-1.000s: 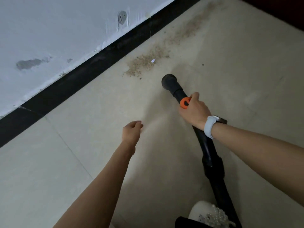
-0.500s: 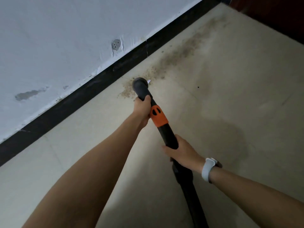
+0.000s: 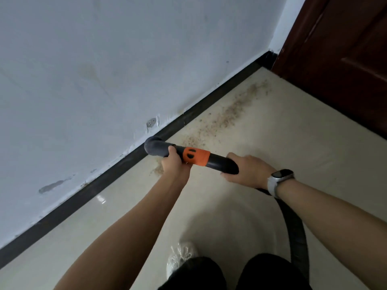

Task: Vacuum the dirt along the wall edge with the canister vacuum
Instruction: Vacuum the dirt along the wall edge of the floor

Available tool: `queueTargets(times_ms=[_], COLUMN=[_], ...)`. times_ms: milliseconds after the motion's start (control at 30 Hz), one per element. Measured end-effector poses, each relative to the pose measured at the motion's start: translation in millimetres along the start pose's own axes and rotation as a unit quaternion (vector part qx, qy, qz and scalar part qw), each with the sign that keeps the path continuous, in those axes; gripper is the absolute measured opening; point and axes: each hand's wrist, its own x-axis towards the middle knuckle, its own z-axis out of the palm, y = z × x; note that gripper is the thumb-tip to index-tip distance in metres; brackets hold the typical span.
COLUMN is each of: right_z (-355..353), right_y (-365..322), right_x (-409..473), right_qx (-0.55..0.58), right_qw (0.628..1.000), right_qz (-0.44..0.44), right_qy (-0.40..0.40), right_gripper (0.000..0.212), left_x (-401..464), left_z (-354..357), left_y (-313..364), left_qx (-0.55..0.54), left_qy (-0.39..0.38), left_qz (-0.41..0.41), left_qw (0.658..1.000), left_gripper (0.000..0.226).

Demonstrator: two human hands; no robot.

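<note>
I hold a black vacuum wand (image 3: 219,161) with an orange collar (image 3: 195,156) across the middle of the view. Its curved front end (image 3: 156,147) points at the black skirting (image 3: 117,171) below the white wall. My left hand (image 3: 173,164) grips the wand just behind that end. My right hand (image 3: 249,170), with a watch on the wrist, grips the wand's rear part, where the black hose (image 3: 295,233) runs down to the lower right. A brown streak of dirt (image 3: 228,114) lies on the beige floor along the skirting, with a small patch (image 3: 158,169) under my left hand.
A dark red-brown door (image 3: 339,65) closes off the far right corner. The white wall (image 3: 94,70) carries a small metal plate (image 3: 151,122) and a grey patch. My knees and a shoe in a clear cover (image 3: 182,256) are at the bottom.
My left hand took hold of the wand behind its front end, and my right hand slid back along it. The wand has swung from lengthwise to crosswise, its front end now by the skirting.
</note>
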Motion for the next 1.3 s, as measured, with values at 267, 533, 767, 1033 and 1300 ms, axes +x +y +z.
queueTargets(times_ms=[267, 533, 767, 1033, 1300], right_z=[3.9, 64.5, 103.9, 124.2, 131.5], right_y=[18.8, 56.7, 17.9, -10.9, 8.1], right_x=[60.5, 118.9, 132.4, 145.1, 142.1], right_qx=[-0.09, -0.068, -0.088, 0.134, -0.022], right_qw=[0.993, 0.986, 0.976, 0.96, 0.991], right_qz=[-0.058, -0.096, -0.193, -0.106, -0.114], right_qy=[-0.046, -0.116, -0.048, -0.22, -0.068], right_gripper=[0.034, 0.041, 0.04, 0.025, 0.032], left_x=[60.9, 117.4, 149.9, 162.6, 168.9], left_z=[7.0, -20.9, -40.9, -73.1, -61.9], left_y=[-13.6, -57.2, -33.6, -31.8, -43.0], left_qx=[-0.058, -0.133, -0.037, 0.024, 0.04], left_qy=[0.071, 0.082, 0.172, 0.177, 0.136], left_qz=[-0.037, 0.011, 0.072, 0.071, 0.065], left_qw=[0.995, 0.988, 0.982, 0.981, 0.988], left_gripper=[0.049, 0.053, 0.044, 0.029, 0.034])
